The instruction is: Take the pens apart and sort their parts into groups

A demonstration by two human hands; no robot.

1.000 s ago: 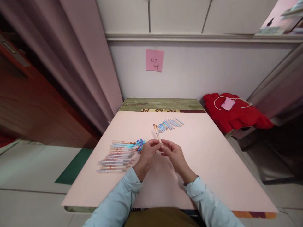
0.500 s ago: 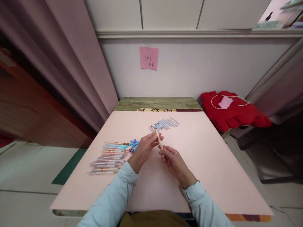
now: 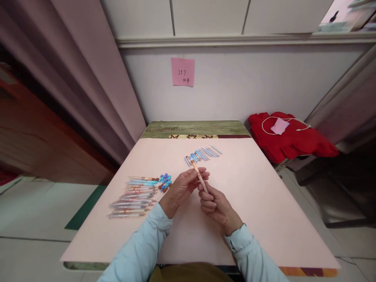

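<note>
A beige pen (image 3: 199,176) with a brown end is held tilted over the middle of the table, its brown end pointing away from me. My left hand (image 3: 184,187) pinches it along the upper barrel, and my right hand (image 3: 216,203) is closed around the lower end. Just beyond the hands lie pen parts with blue and brown ends (image 3: 194,156), beside a slanted row of slim pale-blue pieces (image 3: 210,151). To the left, a stack of pen barrels (image 3: 133,199) lies sideways. Small blue and brown caps (image 3: 165,182) are heaped at its right end.
A pale pink sheet (image 3: 258,219) covers the table, whose green patterned edge (image 3: 158,127) shows at the back. Against the wall hangs a pink note (image 3: 182,72). Red cloth (image 3: 293,147) with a white cable rests on a seat at right; a curtain (image 3: 117,78) hangs left.
My right hand has shifted its grip and now wraps more fully around the pen's lower end. Both hands and the pen have moved slightly to the right.
</note>
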